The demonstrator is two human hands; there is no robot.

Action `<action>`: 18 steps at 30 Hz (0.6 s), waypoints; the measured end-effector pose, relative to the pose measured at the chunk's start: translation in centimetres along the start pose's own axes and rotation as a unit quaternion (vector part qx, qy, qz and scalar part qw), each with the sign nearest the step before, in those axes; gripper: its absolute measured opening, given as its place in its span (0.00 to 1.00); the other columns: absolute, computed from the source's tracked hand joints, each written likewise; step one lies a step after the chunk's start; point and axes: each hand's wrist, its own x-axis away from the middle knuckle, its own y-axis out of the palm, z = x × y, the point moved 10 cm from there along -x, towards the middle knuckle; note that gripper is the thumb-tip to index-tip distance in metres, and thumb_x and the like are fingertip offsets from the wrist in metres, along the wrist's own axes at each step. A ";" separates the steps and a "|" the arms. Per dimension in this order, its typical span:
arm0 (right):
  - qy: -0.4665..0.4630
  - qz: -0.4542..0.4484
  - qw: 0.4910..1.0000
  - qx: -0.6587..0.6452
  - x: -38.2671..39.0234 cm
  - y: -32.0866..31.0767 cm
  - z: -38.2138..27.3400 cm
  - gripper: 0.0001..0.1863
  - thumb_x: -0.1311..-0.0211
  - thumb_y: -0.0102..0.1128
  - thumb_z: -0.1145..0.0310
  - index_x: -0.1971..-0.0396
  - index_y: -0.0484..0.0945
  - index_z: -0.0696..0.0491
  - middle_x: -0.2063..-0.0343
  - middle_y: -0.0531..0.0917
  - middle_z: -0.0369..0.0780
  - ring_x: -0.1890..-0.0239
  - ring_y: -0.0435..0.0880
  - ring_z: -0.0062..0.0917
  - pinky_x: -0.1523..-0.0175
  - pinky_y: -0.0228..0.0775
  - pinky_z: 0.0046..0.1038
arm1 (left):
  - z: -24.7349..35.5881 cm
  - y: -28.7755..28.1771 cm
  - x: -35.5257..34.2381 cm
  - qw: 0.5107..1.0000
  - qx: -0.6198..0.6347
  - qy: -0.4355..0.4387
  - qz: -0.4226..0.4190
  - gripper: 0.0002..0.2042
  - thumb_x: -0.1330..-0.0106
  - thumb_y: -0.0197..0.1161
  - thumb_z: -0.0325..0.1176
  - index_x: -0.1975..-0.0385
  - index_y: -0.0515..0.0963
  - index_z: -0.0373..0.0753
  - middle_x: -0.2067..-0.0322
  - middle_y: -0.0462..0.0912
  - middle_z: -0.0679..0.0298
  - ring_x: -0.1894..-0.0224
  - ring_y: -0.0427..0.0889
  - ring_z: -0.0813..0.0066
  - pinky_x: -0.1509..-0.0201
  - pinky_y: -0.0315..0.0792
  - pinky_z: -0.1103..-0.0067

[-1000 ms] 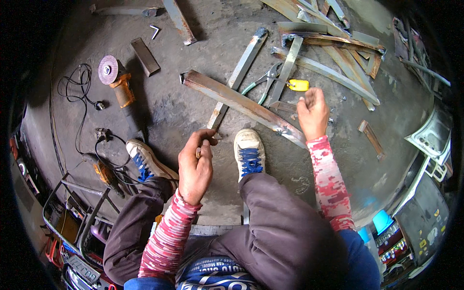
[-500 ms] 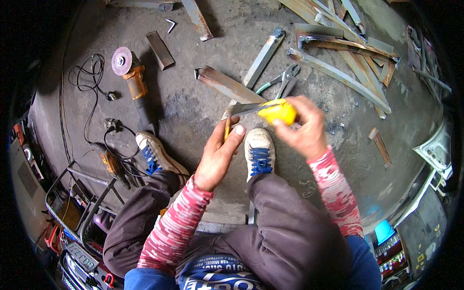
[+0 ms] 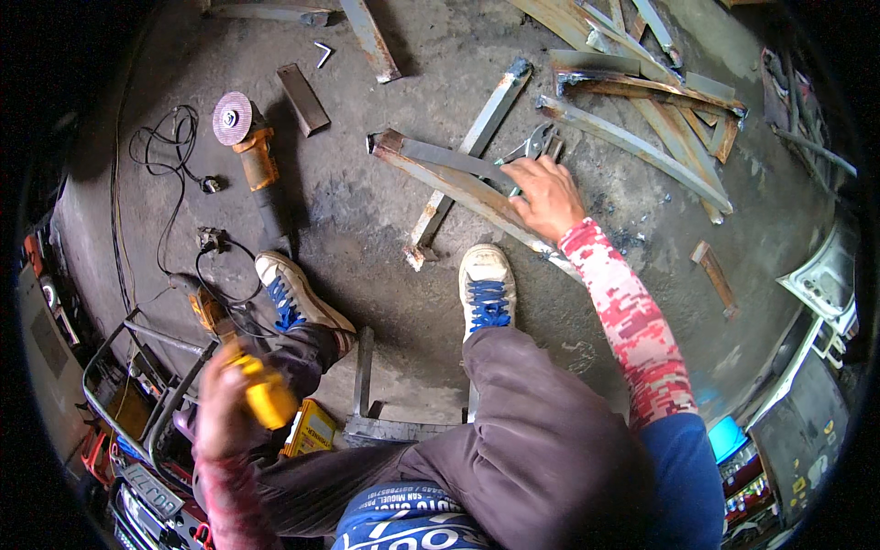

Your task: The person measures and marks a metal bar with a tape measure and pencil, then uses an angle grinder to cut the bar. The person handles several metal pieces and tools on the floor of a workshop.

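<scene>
The tape (image 3: 266, 392) has gone from the right hand to the left hand (image 3: 225, 403), down by the left knee, while the right hand (image 3: 550, 197) has reached out over the bar (image 3: 463, 194); from where I stand, the left fingers look curled round the tape, though blurred; the right fingers are bent and close together, tips at the near end of the strip (image 3: 440, 158), and I cannot tell whether they pinch it or only rest there; the strip points away from them to the person's far left, its long axis running nearly with the bar's, along its far side; the bar slants from far left to near right, crossing the tube (image 3: 500, 105); the right hand is clearly the nearer, the left well apart; the pliers (image 3: 541, 142) lie just beyond the right fingers
</scene>
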 end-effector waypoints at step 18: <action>0.166 0.191 0.967 0.020 1.3 -1.8 2.9 0.30 0.38 0.71 0.57 0.39 0.75 0.54 0.46 0.79 0.46 0.40 0.75 0.44 0.38 0.68 0.48 | 9.4 -13.3 8.0 0.868 0.094 0.246 0.422 0.22 0.20 0.51 0.58 0.55 0.71 0.42 0.74 0.76 0.64 0.86 0.65 0.86 0.88 0.58 0.89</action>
